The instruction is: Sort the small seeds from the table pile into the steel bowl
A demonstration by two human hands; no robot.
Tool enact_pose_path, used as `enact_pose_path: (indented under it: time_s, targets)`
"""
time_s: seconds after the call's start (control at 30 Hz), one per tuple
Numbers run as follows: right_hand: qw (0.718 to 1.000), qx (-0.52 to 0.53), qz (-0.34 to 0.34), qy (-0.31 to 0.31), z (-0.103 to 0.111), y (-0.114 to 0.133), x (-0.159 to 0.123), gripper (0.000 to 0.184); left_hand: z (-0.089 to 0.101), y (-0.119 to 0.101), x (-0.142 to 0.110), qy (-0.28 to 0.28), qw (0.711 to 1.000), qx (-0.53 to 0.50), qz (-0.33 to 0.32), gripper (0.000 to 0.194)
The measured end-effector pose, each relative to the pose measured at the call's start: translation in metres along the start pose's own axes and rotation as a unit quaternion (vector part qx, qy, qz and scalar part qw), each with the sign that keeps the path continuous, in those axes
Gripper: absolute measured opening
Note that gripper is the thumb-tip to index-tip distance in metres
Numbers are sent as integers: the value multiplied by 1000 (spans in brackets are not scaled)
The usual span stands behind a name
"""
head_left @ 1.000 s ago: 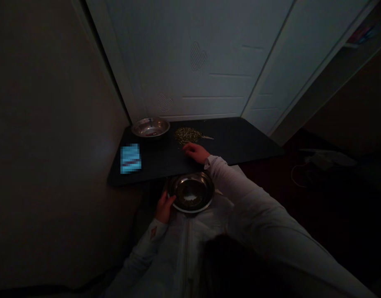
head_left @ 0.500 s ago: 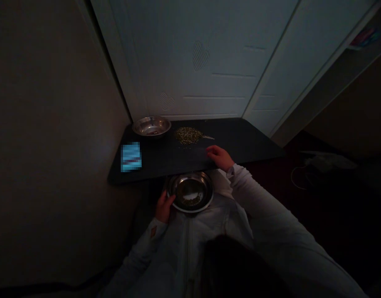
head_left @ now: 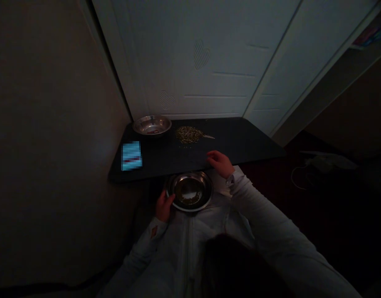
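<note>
My left hand (head_left: pixel 163 206) grips the left rim of a steel bowl (head_left: pixel 190 209), held low against my white zip jacket just below the table edge. A small amount of green-brown grain lies in that bowl. My right hand (head_left: pixel 220 162) rests near the front edge of a black table (head_left: pixel 240 140), its fingers loosely curled. Whether it holds any grains is hidden. Ahead of that hand lies a pile of green-brown grain (head_left: pixel 188 135), with a few stray grains nearby. A second steel bowl (head_left: pixel 152 135) stands farther back on the table.
A pixelated blue rectangular item (head_left: pixel 131 156) lies at the table's left end. A wall runs along the left side, and white door panels rise behind the table. To the right, a pale object with a white cable (head_left: pixel 328 160) lies on the dark floor.
My right hand has moved from beside the grain pile toward the right and the table's front edge. My left hand and its bowl have stayed nearly still.
</note>
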State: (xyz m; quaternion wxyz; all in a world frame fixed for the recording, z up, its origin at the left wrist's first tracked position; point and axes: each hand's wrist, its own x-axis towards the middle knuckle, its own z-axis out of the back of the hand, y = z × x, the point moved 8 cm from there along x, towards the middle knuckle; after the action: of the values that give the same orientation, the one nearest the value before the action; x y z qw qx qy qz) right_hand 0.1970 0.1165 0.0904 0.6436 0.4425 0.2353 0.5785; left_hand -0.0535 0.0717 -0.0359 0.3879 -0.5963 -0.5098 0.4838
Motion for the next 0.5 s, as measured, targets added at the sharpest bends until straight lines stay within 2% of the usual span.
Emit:
enact_pose_path:
  time_s: [0.5]
  targets:
    - [998, -28, 17, 46, -21, 15, -4, 21, 3, -5, -3, -28, 1000, -11, -6, 48]
